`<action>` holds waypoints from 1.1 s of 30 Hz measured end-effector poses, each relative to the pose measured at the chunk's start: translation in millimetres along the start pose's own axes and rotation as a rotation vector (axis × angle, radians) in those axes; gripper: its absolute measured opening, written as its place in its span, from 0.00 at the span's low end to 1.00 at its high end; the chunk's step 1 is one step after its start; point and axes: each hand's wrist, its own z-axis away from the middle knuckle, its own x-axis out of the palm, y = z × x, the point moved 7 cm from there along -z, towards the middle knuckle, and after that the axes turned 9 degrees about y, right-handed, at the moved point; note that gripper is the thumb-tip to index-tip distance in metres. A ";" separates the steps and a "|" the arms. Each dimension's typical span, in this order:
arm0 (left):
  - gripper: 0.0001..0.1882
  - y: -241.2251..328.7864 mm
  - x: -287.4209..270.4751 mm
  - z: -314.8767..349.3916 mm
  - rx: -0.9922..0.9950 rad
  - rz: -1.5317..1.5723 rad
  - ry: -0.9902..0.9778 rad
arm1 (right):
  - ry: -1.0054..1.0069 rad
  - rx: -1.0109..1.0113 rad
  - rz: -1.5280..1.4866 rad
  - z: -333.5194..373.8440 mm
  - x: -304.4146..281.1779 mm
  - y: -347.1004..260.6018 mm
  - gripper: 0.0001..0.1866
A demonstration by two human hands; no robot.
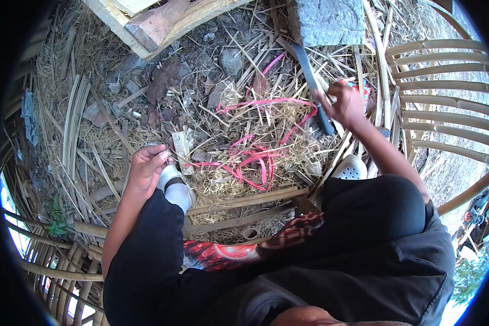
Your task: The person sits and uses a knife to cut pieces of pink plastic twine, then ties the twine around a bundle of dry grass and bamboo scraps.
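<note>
My left hand (148, 167) is closed in a pinch at the left, above my left shoe. A pink plastic strip (247, 163) runs up to its fingertips; the last bit at the fingers is hard to make out. The strip lies in loose loops over straw in the middle, and another stretch reaches right toward my right hand (345, 103). That hand is over a long knife (304, 65), thumb apart from the bent fingers, the thumb by the base of the blade. The knife's dark handle (324, 120) points toward me, and its blade slants up to a grey stone block.
The grey stone block (326, 22) stands at the far edge. A wooden frame with a hammer-like metal head (144, 30) is at the far left. Bamboo slats (445, 98) form a rack at right. Bamboo strips (73, 114) lie at left. A red patterned sheet (228, 255) is beneath me.
</note>
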 end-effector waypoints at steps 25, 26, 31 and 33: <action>0.09 3.1 23.9 -1.9 -0.022 -0.050 0.008 | 0.013 0.008 0.163 -106.2 95.1 53.7 0.09; 0.09 4.3 21.1 0.5 -0.016 -0.051 0.014 | -0.065 0.017 0.167 -106.7 94.2 46.7 0.10; 0.09 1.9 11.3 1.6 -0.018 -0.014 0.030 | 0.003 0.123 -0.123 -83.8 51.6 34.5 0.10; 0.09 2.5 15.1 -0.1 -0.017 -0.018 0.023 | 0.144 0.188 -0.338 -66.8 45.3 58.9 0.11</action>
